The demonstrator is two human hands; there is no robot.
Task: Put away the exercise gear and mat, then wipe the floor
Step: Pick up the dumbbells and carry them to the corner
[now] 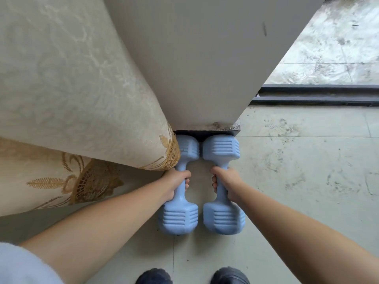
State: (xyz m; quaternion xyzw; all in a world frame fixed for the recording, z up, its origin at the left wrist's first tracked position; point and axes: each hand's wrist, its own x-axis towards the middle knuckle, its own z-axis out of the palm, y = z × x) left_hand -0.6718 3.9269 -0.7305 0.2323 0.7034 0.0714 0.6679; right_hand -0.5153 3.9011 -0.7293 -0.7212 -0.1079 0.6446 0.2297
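Left hand (176,184) grip around left dumbbell (180,217) handle, right hand (226,184) likewise, right dumbbell (223,218)

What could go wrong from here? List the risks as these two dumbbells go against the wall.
1. The left dumbbell sits right beside the curtain hem; the fabric could get trapped under its far head.
2. The handles lie close together, with the left hand and right hand curled round them; knuckles could get pinched if the right dumbbell rolls inward.
3. The far heads touch the wall base; pushing further may scuff it.
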